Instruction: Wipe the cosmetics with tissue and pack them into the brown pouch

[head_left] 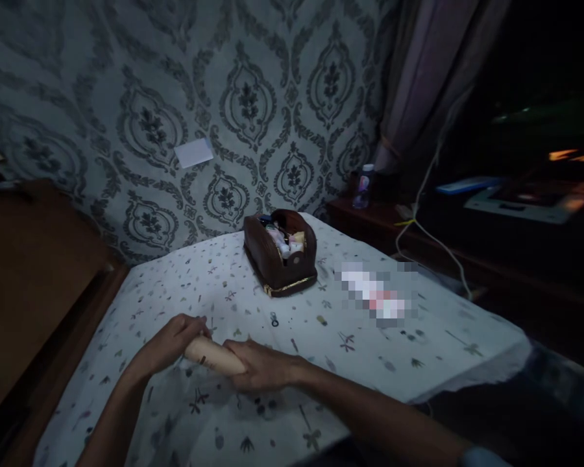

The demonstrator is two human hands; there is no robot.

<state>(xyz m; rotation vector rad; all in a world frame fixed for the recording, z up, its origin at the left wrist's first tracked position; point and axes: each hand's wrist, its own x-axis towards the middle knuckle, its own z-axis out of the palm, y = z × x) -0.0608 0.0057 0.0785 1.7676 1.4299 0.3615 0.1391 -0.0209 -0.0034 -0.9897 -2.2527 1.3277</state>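
Note:
A beige tube-like container (pixel 214 357) with small dark print lies across between my two hands, above the patterned white cloth. My left hand (pixel 182 337) is closed on its left end, and my right hand (pixel 257 366) wraps round its right end. Beyond them a brown zip bag (pixel 282 259) stands open on the cloth, with small bottles and tubes inside. To the right of the bag lies a blurred-out white and pink item (pixel 372 293); what it is cannot be made out.
The cloth-covered table (pixel 175 285) meets a patterned wall with a white switch plate (pixel 194 153). A brown wooden panel (pixel 39 279) stands left. At the right are a bottle (pixel 363 187), a pale cable (pixel 425 237) and a dark window ledge.

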